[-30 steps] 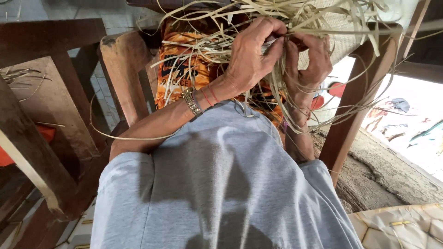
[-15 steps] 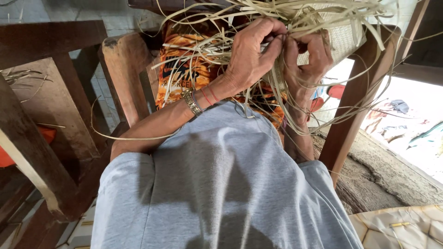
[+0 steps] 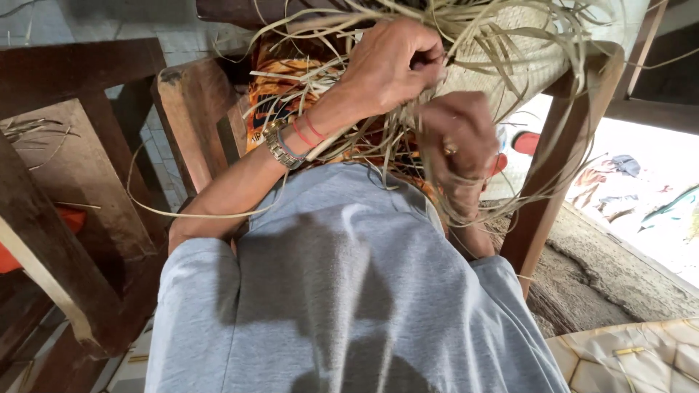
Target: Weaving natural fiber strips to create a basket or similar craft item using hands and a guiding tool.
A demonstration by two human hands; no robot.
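near top centre the left hand [image 3: 389, 65] has its fingers [image 3: 429, 57] pinched shut on pale straw strips [image 3: 466, 29] at the woven mat [image 3: 539, 58] edge. just below, the blurred right hand [image 3: 459, 142] looks curled around strips trailing downward, their length running toward the grey shirt [image 3: 349, 291].

two hands [image 3: 393, 65], one wristwatch [image 3: 280, 145], many straw strips [image 3: 502, 29]
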